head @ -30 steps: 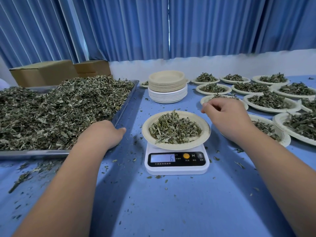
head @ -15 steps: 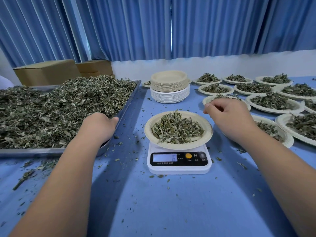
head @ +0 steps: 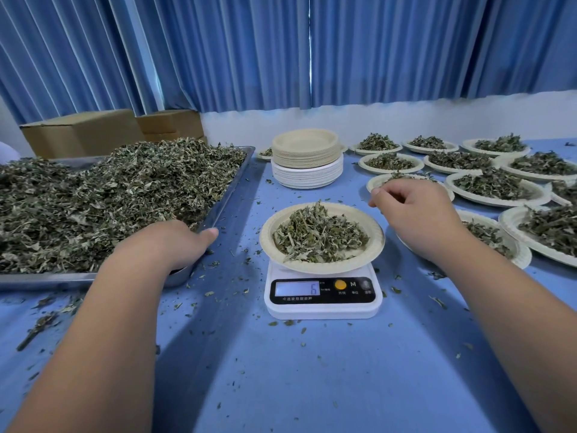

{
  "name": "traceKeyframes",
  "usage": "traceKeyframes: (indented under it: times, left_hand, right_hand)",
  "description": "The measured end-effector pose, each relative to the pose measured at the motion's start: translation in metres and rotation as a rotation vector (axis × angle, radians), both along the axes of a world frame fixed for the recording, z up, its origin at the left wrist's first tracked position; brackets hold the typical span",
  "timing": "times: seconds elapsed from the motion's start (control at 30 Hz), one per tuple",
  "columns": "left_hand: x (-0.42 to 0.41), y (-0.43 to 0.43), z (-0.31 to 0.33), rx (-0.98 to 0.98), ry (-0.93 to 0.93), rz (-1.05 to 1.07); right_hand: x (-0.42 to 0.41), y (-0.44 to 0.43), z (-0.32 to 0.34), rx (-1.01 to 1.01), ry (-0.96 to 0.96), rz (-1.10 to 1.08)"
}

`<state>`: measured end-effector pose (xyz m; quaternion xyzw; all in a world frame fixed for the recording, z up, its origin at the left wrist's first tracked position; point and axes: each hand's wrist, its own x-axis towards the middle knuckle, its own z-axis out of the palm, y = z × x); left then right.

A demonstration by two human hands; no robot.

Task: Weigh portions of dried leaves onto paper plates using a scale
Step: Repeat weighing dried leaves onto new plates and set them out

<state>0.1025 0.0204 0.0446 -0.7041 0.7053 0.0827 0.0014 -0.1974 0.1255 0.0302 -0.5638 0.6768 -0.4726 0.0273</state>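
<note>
Hiding their fingers, left hand [head: 168,245] at tray [head: 231,195] corner, right hand [head: 415,220] curled beside weighed plate [head: 324,269]; grips unclear.

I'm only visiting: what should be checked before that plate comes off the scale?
1. Reading on the scale visible: ok, display shows 6.
2. The paper plate seated on the scale: ok, level, overhanging evenly.
3. The leaves inside the rim: ok, none hanging over.
4. The right hand empty: cannot tell, fingers curled beside the plate's right rim.
5. The left hand clear of the scale: ok, it rests at the tray corner.
6. Free spot among the filled plates: cannot tell, they crowd the right side.
</note>
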Motion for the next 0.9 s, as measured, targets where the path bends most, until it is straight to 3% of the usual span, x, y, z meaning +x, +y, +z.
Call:
traceKeyframes:
  times: [0.13, 0.3, 0.53, 0.9]
  left_hand:
    - [-0.002, 0.009, 0.004, 0.113, -0.093, -0.082]
    - [0.005, 0.017, 0.013, 0.114, -0.138, -0.175]
    - [0.024, 0.022, 0.025, 0.128, 0.200, -0.157]
    - [0.032, 0.008, 0.019, -0.029, 0.434, -0.008]
  right_hand:
    - [0.000, 0.001, -0.001, -0.001, 0.009, 0.000]
    - [0.001, 0.000, -0.001, 0.003, 0.003, 0.004]
    - [0.001, 0.001, 0.000, 0.014, 0.032, 0.011]
    - [0.000, 0.000, -0.002, 0.013, 0.056, 0.017]
